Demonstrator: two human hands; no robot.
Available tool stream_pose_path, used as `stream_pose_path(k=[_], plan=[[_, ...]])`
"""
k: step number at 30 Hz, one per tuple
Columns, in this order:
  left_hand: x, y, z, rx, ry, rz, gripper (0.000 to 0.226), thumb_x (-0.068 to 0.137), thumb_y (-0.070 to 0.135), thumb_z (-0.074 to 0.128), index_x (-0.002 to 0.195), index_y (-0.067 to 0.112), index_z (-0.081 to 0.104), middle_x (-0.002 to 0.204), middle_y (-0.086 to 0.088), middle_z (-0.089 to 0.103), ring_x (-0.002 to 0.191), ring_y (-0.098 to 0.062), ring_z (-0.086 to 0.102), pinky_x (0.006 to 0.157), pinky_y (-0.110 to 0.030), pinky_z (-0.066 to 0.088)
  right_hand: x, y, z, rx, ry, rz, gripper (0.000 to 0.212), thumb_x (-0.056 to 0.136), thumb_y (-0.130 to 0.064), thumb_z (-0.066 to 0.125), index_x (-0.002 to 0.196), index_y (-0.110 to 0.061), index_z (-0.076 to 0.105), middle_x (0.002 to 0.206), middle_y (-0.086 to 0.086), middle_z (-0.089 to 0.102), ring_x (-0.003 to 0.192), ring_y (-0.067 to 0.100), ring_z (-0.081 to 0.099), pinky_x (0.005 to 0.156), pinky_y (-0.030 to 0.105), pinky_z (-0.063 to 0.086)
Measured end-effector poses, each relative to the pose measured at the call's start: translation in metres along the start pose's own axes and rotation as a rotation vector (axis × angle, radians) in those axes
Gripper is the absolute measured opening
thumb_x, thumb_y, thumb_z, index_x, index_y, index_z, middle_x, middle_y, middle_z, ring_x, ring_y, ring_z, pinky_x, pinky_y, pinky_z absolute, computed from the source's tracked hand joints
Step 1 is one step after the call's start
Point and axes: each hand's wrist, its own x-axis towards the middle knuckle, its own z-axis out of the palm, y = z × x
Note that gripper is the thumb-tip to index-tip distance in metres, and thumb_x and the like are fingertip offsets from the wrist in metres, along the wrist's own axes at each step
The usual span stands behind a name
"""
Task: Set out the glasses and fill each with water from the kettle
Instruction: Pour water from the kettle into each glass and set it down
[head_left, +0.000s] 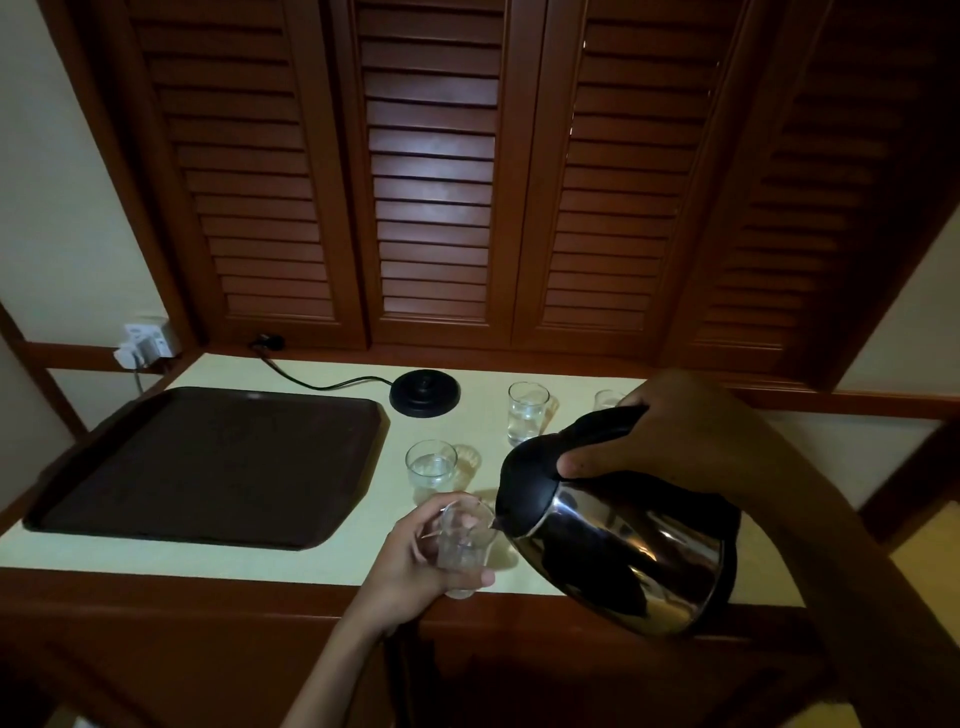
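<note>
Pouring step's going, I think: left hand (413, 553) is gripping a glass (464, 545) at the desk's (182, 557) 6 o'clock edge, right hand (641, 434) is clutching the tilted electric kettle (623, 551) at its 3 o'clock, next needing a slow tip.

The brown tray (208, 467) fills the left of the counter (182, 556), leaving a bare strip along the front edge. A narrow lane runs between tray and near glass (431, 465). Behind stand the kettle base (425, 399), its cord (311, 382), the far glass (527, 413) and, I think, a third glass (608, 399) behind the right hand (660, 431). The tilted kettle (623, 551) and the held glass (464, 545) in the left hand (410, 556) block the front right.
</note>
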Motion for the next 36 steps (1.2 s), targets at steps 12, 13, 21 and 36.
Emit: stream_pose_path(k=[12,13,21,36], plan=[[0.0012,-0.0027,0.0018,-0.014,-0.001,-0.009,0.072,0.061,0.005,0.098,0.124,0.021,0.068,0.118,0.002,0.074,0.110,-0.014,0.071,0.088,-0.028,0.060,-0.0007,0.0003,-0.0005,0.002,0.006,-0.017,0.052,0.046,-0.065,0.088,0.066,-0.020,0.074,0.061,-0.004,0.073,0.060,0.010,0.070,0.053,0.023,0.047],[0.0013,-0.0030,0.0017,-0.013,-0.001,-0.009,0.072,0.061,0.006,0.098,0.124,0.021,0.068,0.118,0.002,0.074,0.111,-0.014,0.071,0.088,-0.028,0.060,-0.0005,0.0004,-0.0001,0.001,0.008,-0.014,0.053,0.045,-0.066,0.088,0.066,-0.020,0.074,0.061,-0.004,0.072,0.060,0.010,0.069,0.053,0.023,0.047],[0.0006,-0.0019,0.0003,-0.009,0.004,-0.004,0.073,0.060,0.006,0.099,0.124,0.020,0.068,0.118,0.001,0.074,0.110,-0.015,0.071,0.084,-0.024,0.058,-0.0005,-0.0009,0.0003,-0.012,-0.002,-0.018,0.055,0.043,-0.069,0.085,0.066,-0.021,0.072,0.061,-0.004,0.071,0.060,0.010,0.068,0.053,0.023,0.044],[-0.0044,-0.0008,-0.0006,-0.008,-0.002,0.002,0.072,0.061,0.003,0.097,0.124,0.018,0.067,0.117,0.000,0.075,0.110,-0.015,0.071,0.088,-0.027,0.059,-0.0024,-0.0019,0.0021,-0.009,0.003,-0.010,0.059,0.040,-0.071,0.084,0.067,-0.020,0.073,0.063,-0.003,0.072,0.062,0.012,0.069,0.055,0.025,0.047]])
